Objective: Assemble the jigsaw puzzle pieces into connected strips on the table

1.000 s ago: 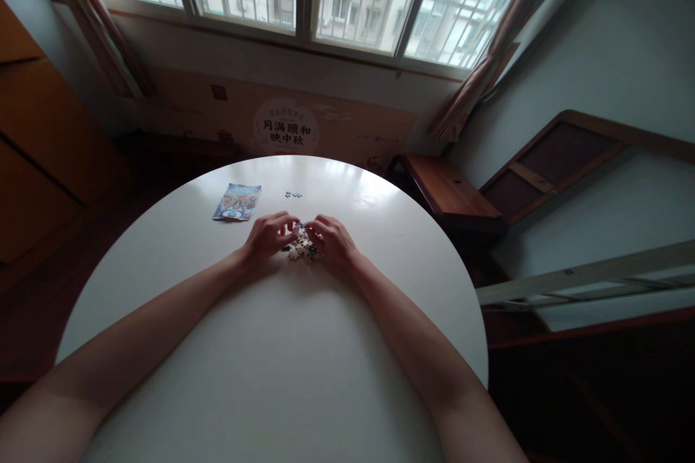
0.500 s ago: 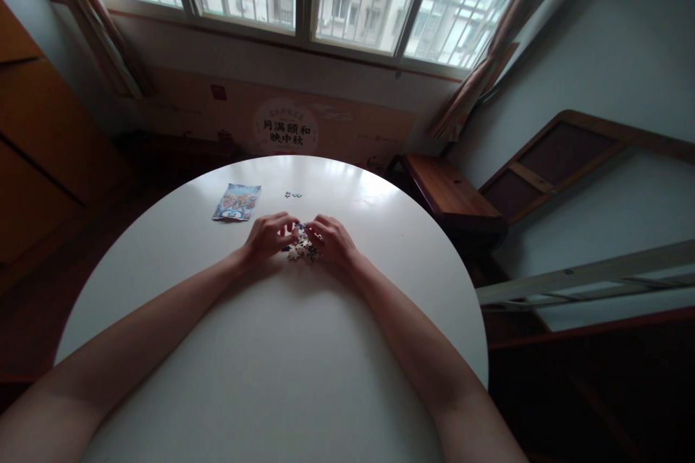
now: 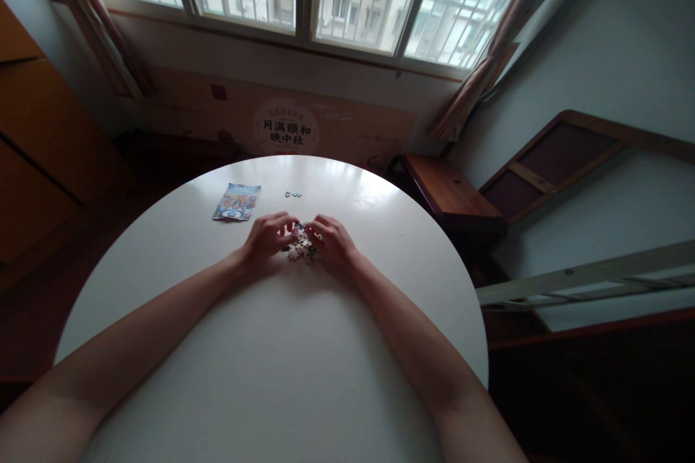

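"月满颐和 映中秋" on the wall poster (image 3: 287, 132)

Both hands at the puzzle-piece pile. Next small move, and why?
Probably use the right hand to spread the pile of small, mostly pale jigsaw pieces toward the near side of the round white table. The pieces crowd together between both hands, while that side lies bare. Whether the fingertips already grip a piece is too small to tell.

Both hands (image 3: 301, 228) meet over puzzle pieces (image 3: 304, 252)
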### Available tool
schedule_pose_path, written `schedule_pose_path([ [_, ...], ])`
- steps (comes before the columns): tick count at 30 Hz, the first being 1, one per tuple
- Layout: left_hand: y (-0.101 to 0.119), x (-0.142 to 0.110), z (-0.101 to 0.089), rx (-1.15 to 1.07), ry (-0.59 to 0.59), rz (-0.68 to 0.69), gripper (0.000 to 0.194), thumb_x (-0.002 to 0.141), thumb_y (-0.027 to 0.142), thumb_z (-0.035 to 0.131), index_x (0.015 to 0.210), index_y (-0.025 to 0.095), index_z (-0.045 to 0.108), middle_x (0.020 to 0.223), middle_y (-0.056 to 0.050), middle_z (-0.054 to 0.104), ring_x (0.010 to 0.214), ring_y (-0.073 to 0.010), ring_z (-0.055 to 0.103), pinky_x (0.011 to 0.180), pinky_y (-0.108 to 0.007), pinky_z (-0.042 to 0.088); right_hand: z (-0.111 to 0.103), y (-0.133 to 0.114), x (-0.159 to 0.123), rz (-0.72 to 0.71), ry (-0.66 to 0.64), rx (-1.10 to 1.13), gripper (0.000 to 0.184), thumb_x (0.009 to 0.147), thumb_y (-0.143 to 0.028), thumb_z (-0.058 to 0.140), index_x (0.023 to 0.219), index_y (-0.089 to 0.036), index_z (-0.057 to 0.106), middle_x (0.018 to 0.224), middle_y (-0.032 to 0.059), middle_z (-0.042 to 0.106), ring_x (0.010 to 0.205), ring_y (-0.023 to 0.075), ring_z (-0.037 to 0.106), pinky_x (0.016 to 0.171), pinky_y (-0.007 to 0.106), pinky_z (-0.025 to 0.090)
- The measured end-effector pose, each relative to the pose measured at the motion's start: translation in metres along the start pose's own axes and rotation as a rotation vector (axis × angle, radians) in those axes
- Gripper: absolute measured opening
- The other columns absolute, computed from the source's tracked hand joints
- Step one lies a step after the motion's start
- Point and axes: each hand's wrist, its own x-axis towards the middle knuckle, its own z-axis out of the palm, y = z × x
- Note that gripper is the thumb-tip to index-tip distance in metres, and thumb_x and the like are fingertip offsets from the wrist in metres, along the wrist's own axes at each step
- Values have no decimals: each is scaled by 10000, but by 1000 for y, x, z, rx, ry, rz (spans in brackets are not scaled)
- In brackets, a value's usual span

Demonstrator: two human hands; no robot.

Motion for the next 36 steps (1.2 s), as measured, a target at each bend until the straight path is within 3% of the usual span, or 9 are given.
schedule_pose_path([
  [25,6,2,-3,30,6,-20,258,869,356,535,1044,200,642,782,6,634,546,-80,552,563,-205,434,2,1,0,81,16,-73,187,940,-252,471,889,-181,637,825,48,610,743,142,534,727,264,376],
  [32,4,3,2,-57,94,81,196,865,246,545,1045,202,612,1083,-43,628,734,-98,651,692,-224,506,3,3,-1,97,25,-66,213,952,-279,453,895,-192,638,839,50,620,754,145,538,737,267,377],
  [36,3,4,1,-104,54,121,174,894,228,521,1044,199,605,1075,-45,637,778,-109,657,720,-236,516,3,3,-1,101,21,-65,211,949,-276,456,904,-191,644,846,53,621,754,146,540,736,268,380],
])
